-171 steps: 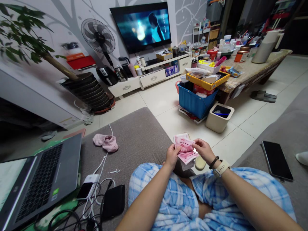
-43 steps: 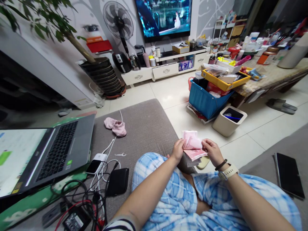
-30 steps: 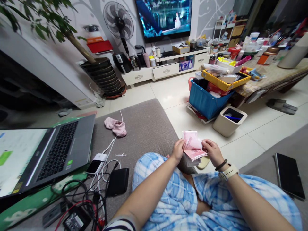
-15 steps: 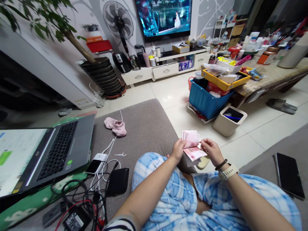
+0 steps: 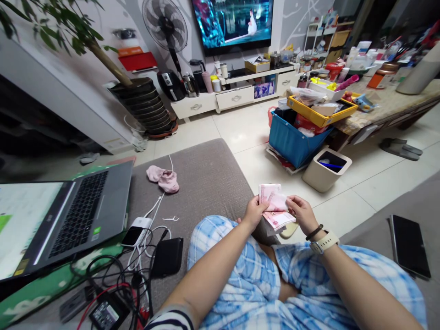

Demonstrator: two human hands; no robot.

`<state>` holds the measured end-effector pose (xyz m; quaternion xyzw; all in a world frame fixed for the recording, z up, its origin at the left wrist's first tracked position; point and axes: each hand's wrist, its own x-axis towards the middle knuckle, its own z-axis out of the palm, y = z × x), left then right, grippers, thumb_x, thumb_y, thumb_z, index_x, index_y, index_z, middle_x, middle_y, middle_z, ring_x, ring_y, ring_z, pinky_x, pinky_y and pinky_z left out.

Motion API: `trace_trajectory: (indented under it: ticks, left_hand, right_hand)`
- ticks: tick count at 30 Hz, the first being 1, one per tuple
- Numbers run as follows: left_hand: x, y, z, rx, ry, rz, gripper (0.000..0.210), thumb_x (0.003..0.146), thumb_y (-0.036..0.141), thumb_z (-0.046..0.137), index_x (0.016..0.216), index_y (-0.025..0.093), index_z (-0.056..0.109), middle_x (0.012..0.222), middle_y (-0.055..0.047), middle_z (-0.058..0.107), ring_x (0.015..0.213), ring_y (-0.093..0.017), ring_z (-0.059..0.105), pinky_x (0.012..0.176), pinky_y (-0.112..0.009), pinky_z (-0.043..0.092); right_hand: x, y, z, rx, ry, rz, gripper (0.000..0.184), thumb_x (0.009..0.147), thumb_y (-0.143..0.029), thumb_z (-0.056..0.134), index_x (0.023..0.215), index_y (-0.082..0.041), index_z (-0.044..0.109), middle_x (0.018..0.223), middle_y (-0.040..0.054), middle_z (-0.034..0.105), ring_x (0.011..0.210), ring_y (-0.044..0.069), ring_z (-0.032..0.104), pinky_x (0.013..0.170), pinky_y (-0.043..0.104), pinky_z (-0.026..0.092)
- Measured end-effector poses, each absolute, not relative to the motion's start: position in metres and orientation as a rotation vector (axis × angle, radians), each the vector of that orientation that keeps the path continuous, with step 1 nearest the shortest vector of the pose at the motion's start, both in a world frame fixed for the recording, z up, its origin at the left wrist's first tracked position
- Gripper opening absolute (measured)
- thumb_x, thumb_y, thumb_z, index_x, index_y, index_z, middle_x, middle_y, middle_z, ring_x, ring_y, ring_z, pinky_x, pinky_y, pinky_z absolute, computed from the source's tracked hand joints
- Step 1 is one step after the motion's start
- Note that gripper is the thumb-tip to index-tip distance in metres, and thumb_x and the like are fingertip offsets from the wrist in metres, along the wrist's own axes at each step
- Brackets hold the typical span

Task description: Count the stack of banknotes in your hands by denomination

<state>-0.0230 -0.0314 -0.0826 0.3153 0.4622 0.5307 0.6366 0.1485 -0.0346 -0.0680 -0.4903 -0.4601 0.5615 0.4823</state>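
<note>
A stack of pinkish-red banknotes (image 5: 271, 195) is bent over in front of my knees, its lower ends hanging toward the floor. My left hand (image 5: 255, 211) grips the stack at its left side, thumb across the notes. At the right edge, my right hand (image 5: 301, 211) pinches the corner of a note between thumb and fingers. A dark bracelet and a pale watch (image 5: 325, 242) are on my right wrist. Below both hands are my crossed legs in blue checked trousers (image 5: 233, 266).
On the grey couch seat to my left lie an open laptop (image 5: 82, 206), pink socks (image 5: 163, 178), tangled cables and a black box-shaped device (image 5: 167, 257). A phone-like tablet (image 5: 409, 246) rests at right. Ahead stand a beige bin (image 5: 326, 170) and a blue crate (image 5: 295, 142).
My right hand has moved slightly onto the notes' right edge, and a note now stretches across to its fingers. The left hand keeps its hold. The view has shifted a little.
</note>
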Motion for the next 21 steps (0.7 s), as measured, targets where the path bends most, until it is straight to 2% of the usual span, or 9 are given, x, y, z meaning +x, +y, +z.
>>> trace_trajectory:
  ticks: [8, 13, 21]
  left_hand:
    - [-0.017, -0.034, -0.067, 0.638, 0.98, 1.293, 0.035, 0.058, 0.045, 0.071, 0.071, 0.014, 0.062, 0.068, -0.003, 0.066, 0.067, -0.017, 0.06, 0.066, -0.028, 0.044]
    - [-0.015, -0.034, -0.064, 0.601, 0.987, 1.352, 0.032, 0.057, 0.044, 0.071, 0.06, 0.015, 0.058, 0.059, 0.001, 0.061, 0.059, -0.013, 0.055, 0.063, -0.025, 0.043]
    - [-0.016, -0.034, -0.065, 0.596, 1.012, 1.341, 0.032, 0.056, 0.044, 0.071, 0.058, 0.016, 0.056, 0.057, 0.002, 0.057, 0.058, -0.012, 0.053, 0.061, -0.025, 0.042]
  right_hand:
    - [0.148, -0.036, -0.067, -1.17, -1.091, 1.41, 0.026, 0.072, -0.043, 0.064, 0.07, -0.018, 0.059, 0.054, -0.0036, 0.046, 0.048, 0.009, 0.038, 0.045, 0.023, 0.029]
    - [0.148, -0.036, -0.067, -1.176, -1.113, 1.408, 0.028, 0.073, -0.045, 0.062, 0.068, -0.018, 0.057, 0.052, -0.0034, 0.045, 0.048, 0.01, 0.037, 0.045, 0.023, 0.028]
    - [0.149, -0.036, -0.069, -1.184, -1.117, 1.412, 0.029, 0.073, -0.047, 0.061, 0.069, -0.019, 0.057, 0.053, -0.0032, 0.044, 0.048, 0.01, 0.036, 0.044, 0.023, 0.027]
